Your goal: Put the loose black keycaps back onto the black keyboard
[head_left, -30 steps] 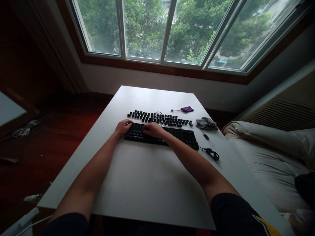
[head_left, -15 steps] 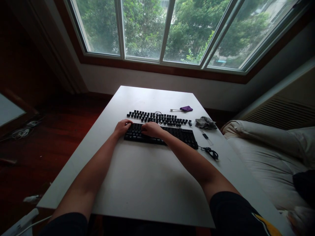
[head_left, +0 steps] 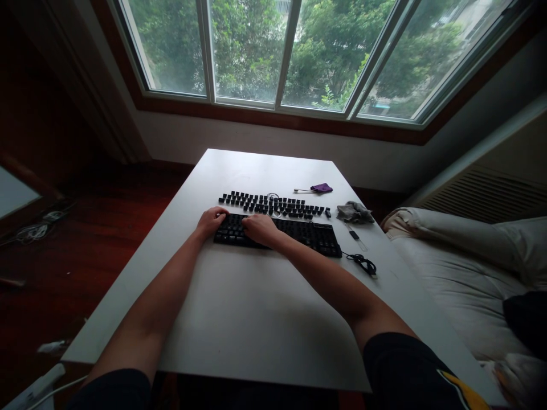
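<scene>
A black keyboard [head_left: 307, 233] lies on the white table [head_left: 239, 319]. My left hand [head_left: 211, 221] grips its left end, thumb at the top left corner. Over the left part of the keyboard is my right hand [head_left: 260, 229], its fingers closed and pointing down at the keys; whatever they hold is hidden. Behind the keyboard, loose black keycaps [head_left: 273, 205] stand in rows, with a thin wire ring [head_left: 272, 196] among them. The keyboard's cable [head_left: 363, 263] lies bundled off its right end.
To the right lie a grey cloth [head_left: 354, 212] and a small wire tool with a black handle [head_left: 354, 234]. A purple cloth [head_left: 321, 187] with a thin stick [head_left: 301, 190] lies farther back. A sofa [head_left: 444, 262] stands right of the table, a window [head_left: 248, 51] beyond it.
My right hand has shifted slightly left and lower on the keys, its fingers drawn closer together. The left hand stays at the keyboard's left end. The whole view has shifted a little.
</scene>
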{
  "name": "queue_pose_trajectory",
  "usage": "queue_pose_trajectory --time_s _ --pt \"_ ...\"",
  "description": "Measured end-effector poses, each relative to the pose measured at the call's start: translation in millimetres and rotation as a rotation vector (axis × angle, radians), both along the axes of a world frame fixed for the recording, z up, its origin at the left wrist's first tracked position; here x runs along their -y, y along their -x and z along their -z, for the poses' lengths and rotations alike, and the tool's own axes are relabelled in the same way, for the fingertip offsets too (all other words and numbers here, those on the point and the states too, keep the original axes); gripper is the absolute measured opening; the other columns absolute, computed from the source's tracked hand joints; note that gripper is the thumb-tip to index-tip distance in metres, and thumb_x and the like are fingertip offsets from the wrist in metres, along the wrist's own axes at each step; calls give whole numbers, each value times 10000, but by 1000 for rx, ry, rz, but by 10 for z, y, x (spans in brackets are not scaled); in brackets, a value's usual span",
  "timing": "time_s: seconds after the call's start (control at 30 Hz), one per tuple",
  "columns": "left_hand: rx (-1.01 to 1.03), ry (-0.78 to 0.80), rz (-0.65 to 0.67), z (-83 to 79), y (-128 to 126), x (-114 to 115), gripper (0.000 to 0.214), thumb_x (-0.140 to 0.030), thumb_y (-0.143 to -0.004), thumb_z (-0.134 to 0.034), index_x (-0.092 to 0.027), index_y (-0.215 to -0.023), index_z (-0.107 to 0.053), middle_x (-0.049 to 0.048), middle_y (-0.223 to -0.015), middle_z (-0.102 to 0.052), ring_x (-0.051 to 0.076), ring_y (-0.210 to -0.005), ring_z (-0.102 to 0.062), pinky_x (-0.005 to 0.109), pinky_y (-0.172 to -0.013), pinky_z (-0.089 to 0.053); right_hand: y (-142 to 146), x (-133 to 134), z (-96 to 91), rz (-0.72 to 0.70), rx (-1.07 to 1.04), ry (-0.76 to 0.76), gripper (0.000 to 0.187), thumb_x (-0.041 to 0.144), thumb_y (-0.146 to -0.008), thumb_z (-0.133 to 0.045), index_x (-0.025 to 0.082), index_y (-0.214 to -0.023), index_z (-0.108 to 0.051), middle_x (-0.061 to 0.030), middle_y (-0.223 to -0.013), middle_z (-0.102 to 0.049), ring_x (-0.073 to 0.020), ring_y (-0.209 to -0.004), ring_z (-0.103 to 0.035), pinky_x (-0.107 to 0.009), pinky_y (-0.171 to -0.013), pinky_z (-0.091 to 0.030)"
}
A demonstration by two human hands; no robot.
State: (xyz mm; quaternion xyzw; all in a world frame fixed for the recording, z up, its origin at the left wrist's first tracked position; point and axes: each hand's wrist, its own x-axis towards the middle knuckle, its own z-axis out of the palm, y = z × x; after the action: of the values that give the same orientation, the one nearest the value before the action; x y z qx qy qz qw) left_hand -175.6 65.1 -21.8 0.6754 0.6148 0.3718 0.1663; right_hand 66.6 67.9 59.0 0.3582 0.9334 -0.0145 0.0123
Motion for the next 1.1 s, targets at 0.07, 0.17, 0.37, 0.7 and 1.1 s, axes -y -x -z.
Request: queue_pose_trajectory --time_s 0.07,0.17,0.37,0.7,1.1 --pt "-10 12 -3 -11 -12 5 282 -286 -871 -527 -233 -1005 -769 29 -1090 -750 212 -946 -659 327 -882 -525 6 33 -13 16 8 -2 219 260 -926 -559 186 -1052 -722 -133 -1075 -747 -270 -949 -708 -304 -760 -491" --pt "-23 24 -13 -26 -28 11 286 -285 -869 -528 -227 -1009 -771 27 -1089 -752 206 -941 -656 320 -893 -522 7 86 -42 16 9 -9 240 226 -934 -524 172 -1077 -709 -132 -1101 -740 -270 -965 -705 -308 -778 -503" --pt "-28 7 -14 -20 -28 6 277 -274 -869 -535 -238 -1008 -772 20 -1103 -753 206 -935 -659 321 -889 -521 -6 130 -67 38 31 13 260 225 -966 -490 171 -1120 -692 -135 -1154 -724 -261 -1022 -694 -304 -824 -506" --pt "-25 3 -19 11 -21 -6 277 -279 -873 -540 -237 -1019 -771 24 -1090 -754 203 -915 -658 318 -875 -524 18 123 -31 43 2 2 240 161 -954 -496 182 -1063 -709 -130 -1104 -735 -256 -980 -700 -306 -813 -502" --pt "-15 8 -19 -5 -17 13 281 -277 -866 -539 -234 -1016 -773 30 -1096 -752 209 -939 -665 332 -911 -531 -23 213 48 141 -99 18 241 230 -984 -492 236 -1087 -710 -89 -1123 -718 -221 -1026 -671 -279 -809 -479"
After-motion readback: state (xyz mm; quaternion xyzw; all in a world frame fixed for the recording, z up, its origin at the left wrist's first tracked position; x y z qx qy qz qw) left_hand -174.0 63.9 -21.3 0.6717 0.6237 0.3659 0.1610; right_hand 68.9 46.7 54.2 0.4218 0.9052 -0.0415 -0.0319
